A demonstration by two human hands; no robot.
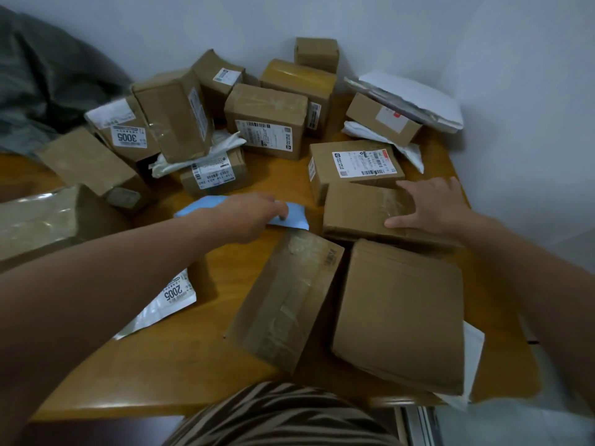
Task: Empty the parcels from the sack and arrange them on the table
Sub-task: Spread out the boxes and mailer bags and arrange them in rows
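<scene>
Parcels (267, 120) crowd wooden tabletop (193, 365): left hand (254, 217) pinches flat blue mailer (294, 214), right hand (428, 204) spread flat on taped brown cardboard box (357, 210). Risk: tilted brown carton (174, 117) in rear heap toppling if jostled.

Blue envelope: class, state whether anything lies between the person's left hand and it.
Nothing visible does. The left hand rests on the blue envelope, fingers curled onto it. The taped box lies beside the envelope, nearer the person, not between hand and envelope.
</scene>
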